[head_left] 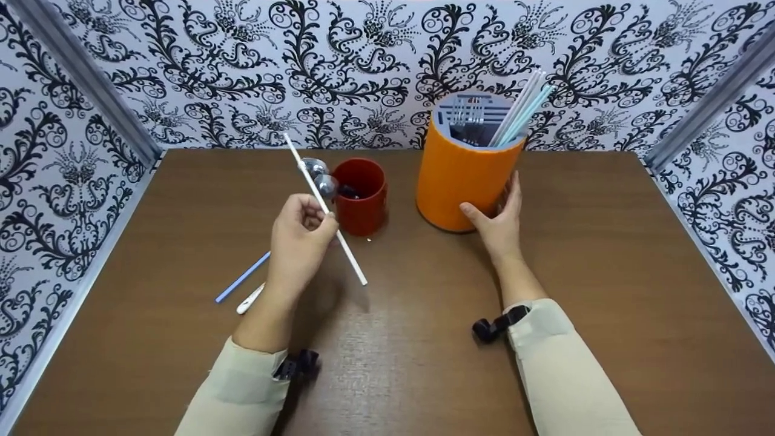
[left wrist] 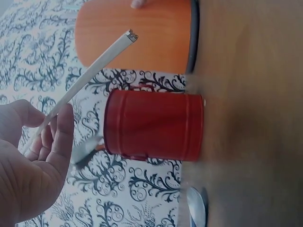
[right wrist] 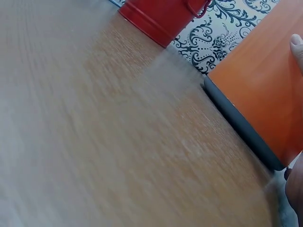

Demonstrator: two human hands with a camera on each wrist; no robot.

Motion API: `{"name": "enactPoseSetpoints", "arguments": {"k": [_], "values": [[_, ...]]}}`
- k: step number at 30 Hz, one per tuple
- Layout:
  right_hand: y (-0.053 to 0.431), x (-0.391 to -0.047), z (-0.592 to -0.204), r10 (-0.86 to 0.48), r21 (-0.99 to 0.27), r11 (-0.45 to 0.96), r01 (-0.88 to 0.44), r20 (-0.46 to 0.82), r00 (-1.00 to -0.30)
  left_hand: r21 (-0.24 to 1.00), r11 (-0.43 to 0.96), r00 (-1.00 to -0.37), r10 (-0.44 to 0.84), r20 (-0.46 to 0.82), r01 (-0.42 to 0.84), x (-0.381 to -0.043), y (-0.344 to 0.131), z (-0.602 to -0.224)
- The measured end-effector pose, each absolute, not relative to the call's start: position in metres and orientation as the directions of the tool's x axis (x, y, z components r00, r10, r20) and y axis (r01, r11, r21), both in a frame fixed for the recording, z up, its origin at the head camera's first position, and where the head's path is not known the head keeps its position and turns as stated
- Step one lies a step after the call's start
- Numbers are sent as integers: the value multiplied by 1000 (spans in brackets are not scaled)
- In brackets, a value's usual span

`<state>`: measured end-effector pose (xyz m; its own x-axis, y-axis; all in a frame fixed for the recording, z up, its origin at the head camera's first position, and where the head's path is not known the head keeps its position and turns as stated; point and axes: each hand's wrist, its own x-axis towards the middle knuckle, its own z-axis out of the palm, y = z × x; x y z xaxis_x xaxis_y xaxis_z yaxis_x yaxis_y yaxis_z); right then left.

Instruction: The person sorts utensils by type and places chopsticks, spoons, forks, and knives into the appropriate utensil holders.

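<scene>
My left hand (head_left: 300, 239) pinches a thin white straw (head_left: 351, 257) between thumb and fingers, slanted in the air left of and partly in front of the red mug (head_left: 361, 215). Two shiny spoon bowls (head_left: 326, 184) stick out at the mug's left side. My right hand (head_left: 502, 227) grips the lower right side of an upright orange utensil holder (head_left: 457, 178), thumb across its front and fingers round the side. Forks (head_left: 467, 115) and several pale pink and mint straws (head_left: 524, 115) stand in the holder's slotted grey top.
On the table (head_left: 418, 363), a blue straw (head_left: 242, 277) and a white-handled spoon (head_left: 250, 299) lie left of my left hand, partly hidden by it. The spoon's bowl (left wrist: 195, 205) shows in the left wrist view. A patterned wall (head_left: 375, 66) rises behind the table.
</scene>
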<state>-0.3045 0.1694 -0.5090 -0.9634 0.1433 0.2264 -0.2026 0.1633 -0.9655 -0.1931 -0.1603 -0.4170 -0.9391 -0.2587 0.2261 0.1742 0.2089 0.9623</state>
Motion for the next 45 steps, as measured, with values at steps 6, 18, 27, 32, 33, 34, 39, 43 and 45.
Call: {"name": "enactPoseSetpoints", "arguments": {"k": [6, 18, 27, 32, 33, 34, 39, 43, 45], "values": [[162, -308, -507, 139, -974, 113, -195, 210, -968, 940, 190, -921, -220, 322, 284, -197, -144, -404], [159, -305, -510, 114, -981, 94, -169, 180, -977, 894, 70, -871, -201, 448, 444, -221, -98, -372], [162, -304, -512, 123, -982, 88, -166, 176, -977, 843, 46, -822, -202, 533, 536, -242, -73, -333], [163, -301, -505, 118, -986, 55, -157, 162, -980, 799, -18, -786, -195, 586, 601, -253, -55, -312], [163, -299, -503, 116, -987, 58, -151, 156, -981, 793, -34, -783, -194, 591, 608, -255, -51, -308], [163, -298, -501, 116, -988, 60, -145, 151, -982, 790, -46, -782, -193, 593, 611, -257, -47, -305], [166, -300, -502, 126, -982, 90, -163, 174, -977, 799, -60, -792, -191, 580, 599, -267, -27, -294], [170, -305, -508, 134, -975, 124, -182, 199, -971, 803, -21, -794, -173, 583, 595, -274, -12, -291], [171, -306, -511, 135, -974, 128, -188, 205, -970, 801, 7, -791, -154, 592, 598, -277, -5, -293]]}}
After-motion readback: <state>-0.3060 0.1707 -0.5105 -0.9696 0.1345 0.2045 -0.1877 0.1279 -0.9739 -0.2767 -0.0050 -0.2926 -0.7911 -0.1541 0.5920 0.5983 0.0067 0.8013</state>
